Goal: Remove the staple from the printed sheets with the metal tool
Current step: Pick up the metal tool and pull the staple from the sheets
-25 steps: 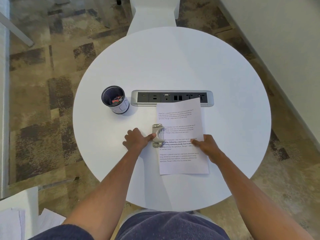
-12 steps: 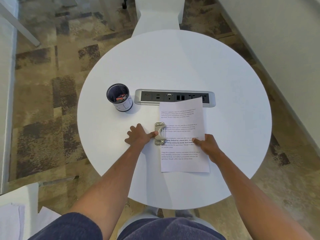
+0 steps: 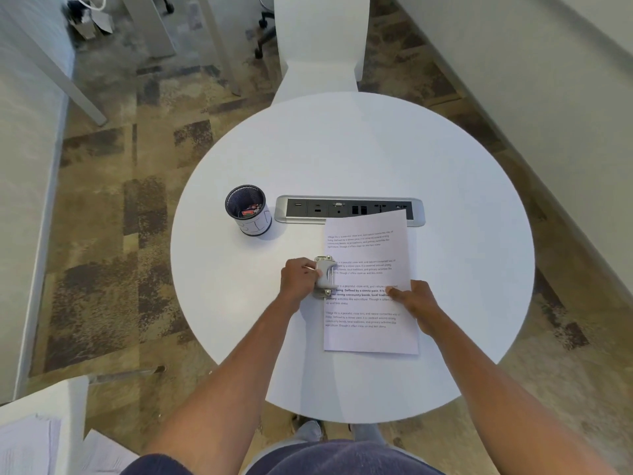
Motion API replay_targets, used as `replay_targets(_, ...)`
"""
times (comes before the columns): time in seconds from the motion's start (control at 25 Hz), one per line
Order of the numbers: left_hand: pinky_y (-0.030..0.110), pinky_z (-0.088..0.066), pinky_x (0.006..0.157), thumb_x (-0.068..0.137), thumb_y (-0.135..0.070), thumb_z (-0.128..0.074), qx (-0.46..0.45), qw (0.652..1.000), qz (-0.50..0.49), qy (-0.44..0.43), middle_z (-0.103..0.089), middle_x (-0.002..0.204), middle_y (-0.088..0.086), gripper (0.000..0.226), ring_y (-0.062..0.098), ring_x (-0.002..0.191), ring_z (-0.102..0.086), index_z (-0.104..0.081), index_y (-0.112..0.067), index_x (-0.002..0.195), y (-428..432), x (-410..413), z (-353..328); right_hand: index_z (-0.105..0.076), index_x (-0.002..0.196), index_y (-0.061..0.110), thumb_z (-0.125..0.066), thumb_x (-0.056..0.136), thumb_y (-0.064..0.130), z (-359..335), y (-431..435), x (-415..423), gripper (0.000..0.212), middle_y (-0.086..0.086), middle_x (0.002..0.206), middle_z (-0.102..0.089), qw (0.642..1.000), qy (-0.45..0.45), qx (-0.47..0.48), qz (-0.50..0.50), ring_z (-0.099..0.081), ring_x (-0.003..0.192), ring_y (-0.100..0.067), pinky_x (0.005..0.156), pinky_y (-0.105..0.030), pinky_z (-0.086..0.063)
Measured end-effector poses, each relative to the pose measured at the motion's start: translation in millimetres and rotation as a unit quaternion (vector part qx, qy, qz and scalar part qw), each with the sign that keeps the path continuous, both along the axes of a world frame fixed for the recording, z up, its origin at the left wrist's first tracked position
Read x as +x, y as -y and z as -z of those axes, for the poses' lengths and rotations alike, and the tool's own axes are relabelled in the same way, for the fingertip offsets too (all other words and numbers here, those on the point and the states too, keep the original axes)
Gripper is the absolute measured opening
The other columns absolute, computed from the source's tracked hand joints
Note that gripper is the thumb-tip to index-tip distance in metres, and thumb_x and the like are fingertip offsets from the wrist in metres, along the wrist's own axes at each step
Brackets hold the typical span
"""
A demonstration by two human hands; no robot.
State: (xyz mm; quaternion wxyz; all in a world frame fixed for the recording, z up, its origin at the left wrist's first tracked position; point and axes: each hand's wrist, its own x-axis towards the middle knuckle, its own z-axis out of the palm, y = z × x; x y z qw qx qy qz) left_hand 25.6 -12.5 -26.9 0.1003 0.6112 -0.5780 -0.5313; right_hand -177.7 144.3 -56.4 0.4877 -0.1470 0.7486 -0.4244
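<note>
The printed sheets lie flat on the round white table, their far edge overlapping the socket strip. A grey metal staple remover sits at the sheets' left edge, about halfway along it. My left hand grips the tool from the left, thumb on top of it. My right hand presses flat on the sheets' right side, fingers spread on the text. The staple itself is too small to see.
A black mesh cup with small items inside stands left of the recessed socket strip. A white chair is beyond the table. Loose papers rest on a surface at the lower left.
My left hand has closed around the staple remover, which earlier it only touched with the thumb. The view has pulled back. The right hand stays on the sheets.
</note>
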Motion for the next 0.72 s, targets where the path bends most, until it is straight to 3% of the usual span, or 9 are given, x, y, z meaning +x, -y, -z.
replay_targets(0.2, 0.035, -0.050, 0.077, 0.078, -0.001, -0.070, 0.031, 0.996, -0.071, -0.050, -0.068, 0.092, 0.015, 0.011, 0.023, 0.081, -0.059, -0.069, -0.005, 0.088, 3, 9, 0, -0.072, 0.105, 0.004, -0.074, 0.085, 0.008, 0, -13, -6, 0.021, -0.011, 0.100, -0.077, 0.999, 0.027, -0.024, 0.035, -0.075, 0.090, -0.028, 0.084, -0.042, -0.059)
replay_targets(0.44, 0.009, -0.044, 0.046, 0.083, 0.005, -0.064, 0.003, 0.989, -0.115, -0.096, -0.064, 0.086, 0.013, 0.022, 0.012, 0.063, -0.056, -0.066, 0.006, 0.105, 21, 46, -15, -0.073, 0.104, 0.006, -0.074, 0.084, 0.008, -7, -17, -12, 0.020, -0.010, 0.097, -0.078, 0.997, 0.042, -0.040, 0.049, -0.076, 0.087, -0.028, 0.078, -0.041, -0.061)
replay_targets(0.72, 0.017, -0.042, 0.054, 0.086, 0.004, -0.061, -0.014, 0.986, -0.146, -0.074, -0.059, 0.072, 0.003, 0.024, 0.015, 0.064, -0.051, -0.064, 0.006, 0.110, 56, 107, -16, -0.070, 0.110, -0.001, -0.072, 0.085, 0.005, -15, -17, -13, 0.025, -0.017, 0.103, -0.075, 0.997, 0.038, -0.051, 0.051, -0.073, 0.092, -0.034, 0.086, -0.048, -0.058)
